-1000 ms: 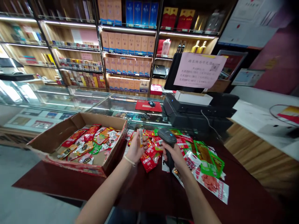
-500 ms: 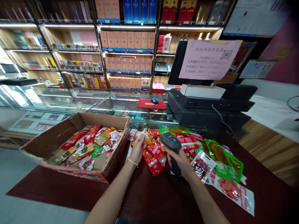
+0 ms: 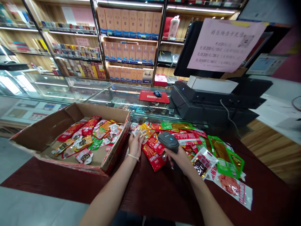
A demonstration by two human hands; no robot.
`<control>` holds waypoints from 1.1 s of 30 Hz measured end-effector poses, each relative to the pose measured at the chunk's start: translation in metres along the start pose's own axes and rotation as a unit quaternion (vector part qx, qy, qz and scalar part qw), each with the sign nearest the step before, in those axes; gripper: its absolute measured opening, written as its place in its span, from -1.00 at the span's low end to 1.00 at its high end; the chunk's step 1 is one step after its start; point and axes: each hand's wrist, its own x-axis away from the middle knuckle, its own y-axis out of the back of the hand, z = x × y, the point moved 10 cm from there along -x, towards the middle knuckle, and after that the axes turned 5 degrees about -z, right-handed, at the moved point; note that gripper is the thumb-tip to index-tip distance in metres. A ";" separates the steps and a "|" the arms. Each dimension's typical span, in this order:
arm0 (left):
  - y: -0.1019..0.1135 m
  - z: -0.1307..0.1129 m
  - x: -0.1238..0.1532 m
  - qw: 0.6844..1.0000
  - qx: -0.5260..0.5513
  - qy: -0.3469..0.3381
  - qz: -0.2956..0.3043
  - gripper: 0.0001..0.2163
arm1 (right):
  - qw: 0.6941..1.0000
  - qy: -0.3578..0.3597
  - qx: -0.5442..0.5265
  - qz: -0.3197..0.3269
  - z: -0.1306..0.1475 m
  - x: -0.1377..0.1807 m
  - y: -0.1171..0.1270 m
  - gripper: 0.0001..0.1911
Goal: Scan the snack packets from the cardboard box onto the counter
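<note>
In my left hand (image 3: pixel 135 145) is a small yellow snack packet (image 3: pixel 142 130), its pale printed side turned up. My right hand (image 3: pixel 180 158) is wrapped round the handle of a black barcode scanner (image 3: pixel 168 141), which shows a blue light and has its head towards the left. Between and beyond the hands lies a pile of snack packets, among them a red packet (image 3: pixel 154 157) just right of my left hand. A cardboard box (image 3: pixel 70 168) with several snack packets (image 3: pixel 82 142) in it stands to the left.
Green packets (image 3: pixel 225 157) and a white meat-snack packet (image 3: pixel 232 185) lie on the dark red tabletop (image 3: pixel 150 194) at right. Behind are a glass counter (image 3: pixel 94 91), a red mouse pad (image 3: pixel 150 96), a black cash-register base (image 3: pixel 188 106) and a monitor bearing a pink paper sign (image 3: pixel 223 47).
My left hand has turned palm up and drawn slightly left and nearer, bringing the yellow packet's printed side into sight. The scanner's head remains close by. The camera view has tipped down.
</note>
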 end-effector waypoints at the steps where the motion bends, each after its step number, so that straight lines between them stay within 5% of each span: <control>1: 0.000 0.000 0.000 1.000 0.002 -0.001 0.000 -0.85 | 1.000 0.000 0.017 0.006 -0.001 0.001 -0.002 -0.52; 4: -0.001 0.000 0.001 1.000 0.002 0.001 0.000 -0.85 | 0.997 -0.003 0.055 0.054 -0.003 0.004 -0.012 -0.38; 7: -0.003 0.002 0.001 1.000 0.006 0.007 0.010 -0.82 | 0.994 -0.001 0.073 0.085 -0.003 0.008 -0.018 -0.61; 14: -0.003 0.001 -0.001 1.000 -0.013 -0.005 0.020 -0.79 | 0.998 0.002 0.037 0.055 0.004 0.008 -0.009 -0.65; 22: -0.053 0.010 0.024 0.944 -0.192 -0.053 0.264 -0.61 | 0.996 -0.006 -0.089 -0.018 0.006 0.001 0.010 -0.63; 29: -0.042 -0.008 0.025 0.956 -0.212 -0.127 0.155 -0.74 | 0.994 0.019 -0.103 0.009 0.007 0.000 0.006 -0.62; 33: -0.067 -0.051 0.061 0.948 -0.198 -0.203 0.145 -0.78 | 0.993 0.031 -0.104 0.038 0.031 -0.003 -0.010 -0.61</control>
